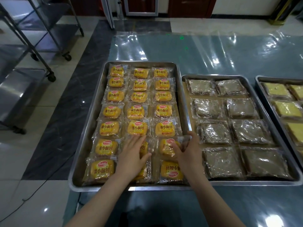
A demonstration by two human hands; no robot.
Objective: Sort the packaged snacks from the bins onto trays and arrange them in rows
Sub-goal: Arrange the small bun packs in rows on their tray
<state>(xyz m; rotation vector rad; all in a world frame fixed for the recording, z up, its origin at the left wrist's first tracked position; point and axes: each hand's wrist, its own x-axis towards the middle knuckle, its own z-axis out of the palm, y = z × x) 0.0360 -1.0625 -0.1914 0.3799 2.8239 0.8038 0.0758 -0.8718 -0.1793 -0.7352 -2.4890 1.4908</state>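
A steel tray (pixel 96 102) on the left holds three columns of yellow packaged small breads in rows. My left hand (pixel 132 154) lies flat, fingers spread, on a yellow pack (pixel 145 147) in the middle column near the front. My right hand (pixel 188 151) grips the right edge of another yellow pack (pixel 167 147) in the right column, second row from the front. In front of that one a pack (pixel 171 172) lies turned upside down. The middle-column pack nearest me is mostly hidden under my left wrist.
A second steel tray (pixel 186 89) to the right holds brown wrapped cakes in two columns. A third tray (pixel 260 86) at the far right carries yellow cakes. Clear plastic film (pixel 205 48) covers the table. Steel wheeled racks (pixel 41 38) stand on the floor at left.
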